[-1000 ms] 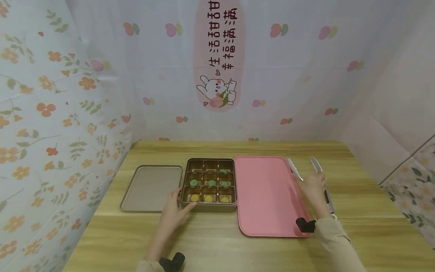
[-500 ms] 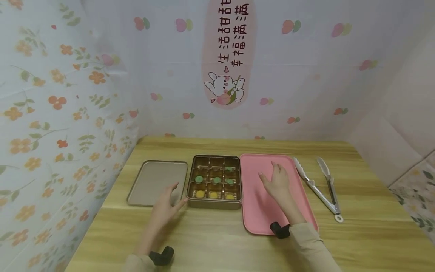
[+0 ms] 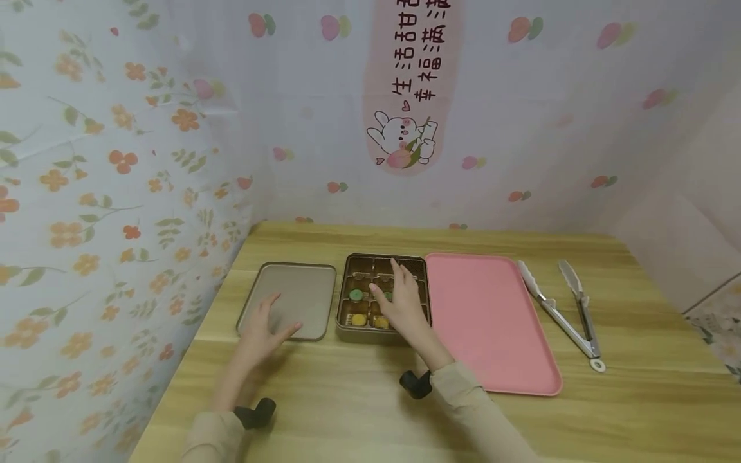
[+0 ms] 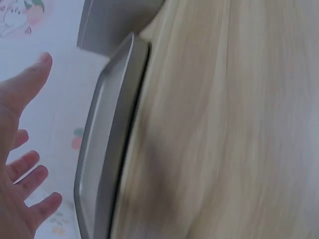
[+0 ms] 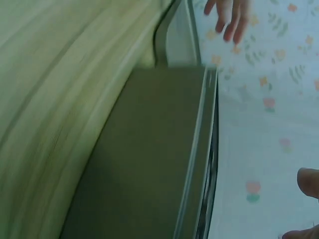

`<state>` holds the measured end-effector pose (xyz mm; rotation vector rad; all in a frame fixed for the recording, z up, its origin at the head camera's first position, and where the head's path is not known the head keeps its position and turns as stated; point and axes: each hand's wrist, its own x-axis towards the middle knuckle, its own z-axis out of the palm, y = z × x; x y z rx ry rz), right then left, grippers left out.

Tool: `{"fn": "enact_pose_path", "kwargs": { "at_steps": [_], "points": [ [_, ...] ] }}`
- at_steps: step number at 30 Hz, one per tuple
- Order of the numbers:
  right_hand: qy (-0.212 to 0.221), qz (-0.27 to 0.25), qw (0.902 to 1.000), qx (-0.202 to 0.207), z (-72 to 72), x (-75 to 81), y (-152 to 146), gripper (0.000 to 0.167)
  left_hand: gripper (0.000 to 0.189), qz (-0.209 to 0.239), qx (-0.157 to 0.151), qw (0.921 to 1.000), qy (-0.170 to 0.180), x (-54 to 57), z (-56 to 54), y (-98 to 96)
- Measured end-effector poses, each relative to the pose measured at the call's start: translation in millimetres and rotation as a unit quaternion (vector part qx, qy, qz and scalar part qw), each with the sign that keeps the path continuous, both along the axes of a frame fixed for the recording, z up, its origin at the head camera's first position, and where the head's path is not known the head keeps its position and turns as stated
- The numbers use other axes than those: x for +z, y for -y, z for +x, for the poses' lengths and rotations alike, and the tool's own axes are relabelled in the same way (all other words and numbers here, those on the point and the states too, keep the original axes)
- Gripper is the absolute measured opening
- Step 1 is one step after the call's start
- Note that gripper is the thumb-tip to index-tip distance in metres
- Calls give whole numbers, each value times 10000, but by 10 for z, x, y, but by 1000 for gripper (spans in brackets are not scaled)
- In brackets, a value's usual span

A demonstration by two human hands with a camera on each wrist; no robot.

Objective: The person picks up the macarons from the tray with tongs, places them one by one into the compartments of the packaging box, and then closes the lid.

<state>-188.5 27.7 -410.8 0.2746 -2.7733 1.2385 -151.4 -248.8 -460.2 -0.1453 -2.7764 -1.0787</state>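
My left hand (image 3: pixel 257 335), fingers spread, is over the near part of a flat metal lid (image 3: pixel 301 289); the left wrist view shows the hand (image 4: pixel 22 174) above the lid's raised rim (image 4: pixel 117 119) with nothing held. My right hand (image 3: pixel 406 310) hovers with loose fingers over a square metal tin (image 3: pixel 365 335) split into compartments. Inside the tin are green round pieces (image 3: pixel 356 295) and yellow ones (image 3: pixel 359 319); the hand hides several compartments on the right. In the right wrist view the tin's side wall (image 5: pixel 144 139) fills the middle.
A pink tray (image 3: pixel 486 321) lies against the tin's right side. Right of it, metal tongs (image 3: pixel 570 325) rest spread on the wooden table (image 3: pixel 324 399). Patterned cloth (image 3: pixel 301 128) hangs at the back and sides.
My right hand has left the tongs and swung left across the pink tray to above the tin. My left hand has moved from the tin's corner to the lid. The head view has shifted.
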Motion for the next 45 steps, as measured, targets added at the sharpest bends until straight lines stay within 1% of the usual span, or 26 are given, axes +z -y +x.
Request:
{"fn": "enact_pose_path", "kwargs": {
  "at_steps": [5,8,12,17,21,23,26,28,32,36,39,40,43,45],
  "points": [
    [69,-334,9993,177,-19,11,304,74,85,37,-81,9999,-87,-34,-88,141],
    [150,-485,9984,234,-15,14,474,76,88,52,-163,9999,-3,-66,-143,228],
    [301,-635,9965,444,34,-1,731,79,89,55,-146,9997,186,-86,-190,360],
    [666,-818,9925,617,108,-91,1036,79,90,152,-209,9983,521,-52,-218,487],
    [1109,-1110,9863,508,131,-205,1219,79,92,27,-245,9969,747,-24,-244,544],
    [1289,-1176,9838,410,129,-265,1293,80,91,-65,-223,9962,834,-21,-262,570],
    [1349,-1165,9836,287,119,-361,1379,81,90,-168,-163,9950,972,-34,-288,607],
    [1372,-1032,9850,197,117,-435,1422,81,89,-228,-97,9935,1108,-50,-299,626],
    [1394,-902,9861,-46,117,-531,1462,82,95,-237,72,9895,1427,-69,-321,622],
    [1669,-1086,9795,-301,125,-539,1493,84,98,-275,233,9842,1732,-62,-343,595],
    [1951,-1320,9709,-425,117,-507,1515,86,92,-436,246,9828,1778,-36,-384,589],
    [2017,-1389,9685,-455,110,-491,1519,86,90,-433,220,9828,1782,-25,-401,595],
    [2096,-1556,9640,-506,87,-447,1522,84,72,-126,46,9820,1884,31,-426,638],
    [2161,-1612,9617,-487,74,-420,1521,83,58,-27,-5,9797,2003,69,-413,690]
  ]
}}
